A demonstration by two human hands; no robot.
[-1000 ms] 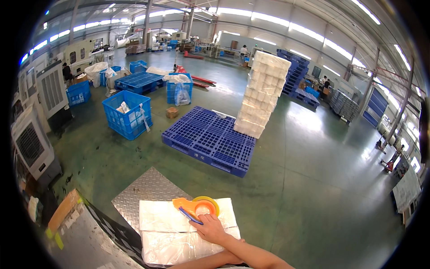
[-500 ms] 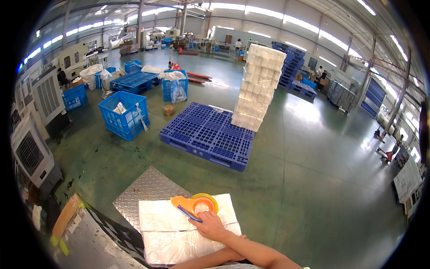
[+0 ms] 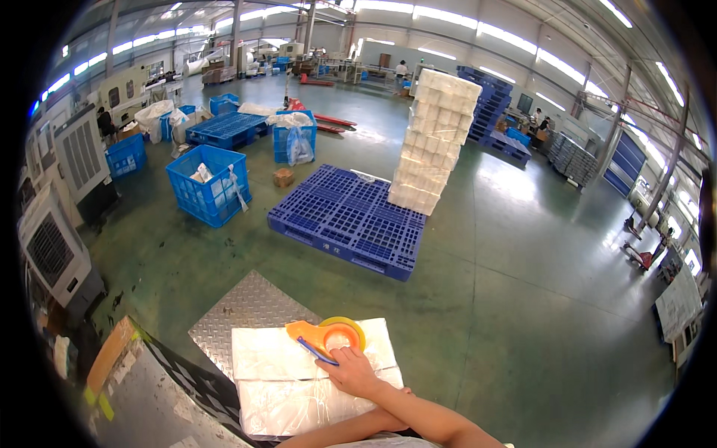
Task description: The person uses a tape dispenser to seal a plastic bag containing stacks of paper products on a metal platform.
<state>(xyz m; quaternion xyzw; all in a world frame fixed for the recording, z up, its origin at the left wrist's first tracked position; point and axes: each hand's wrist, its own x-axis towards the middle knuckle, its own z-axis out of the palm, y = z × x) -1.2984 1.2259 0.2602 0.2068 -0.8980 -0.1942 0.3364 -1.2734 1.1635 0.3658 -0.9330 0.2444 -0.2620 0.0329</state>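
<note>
An orange tape dispenser point(image 3: 305, 331) with a blue edge and a yellow roll lies on top of a white plastic-wrapped package point(image 3: 272, 407). My right hand point(image 3: 351, 371) is closed on the dispenser, fingers at its round hub. The package sits low in the middle, its clear wrap wrinkled and shiny. My left forearm crosses beneath the right one along the package's near edge. Only a bit of my left hand point(image 3: 406, 390) shows by the package's right side; its fingers are hidden.
A metal tread plate point(image 3: 246, 313) lies beyond the package, and a worn grey cabinet point(image 3: 149, 403) stands at left. Ahead, a blue pallet point(image 3: 336, 216) carries a tall stack of white packages point(image 3: 435, 142). A blue crate point(image 3: 205, 198) and a small carton point(image 3: 283, 177) are left of it.
The view has shifted slightly, so the pallet and floor appear a little higher. My right hand keeps its hold on the tape dispenser, which stays in nearly the same place on the package.
</note>
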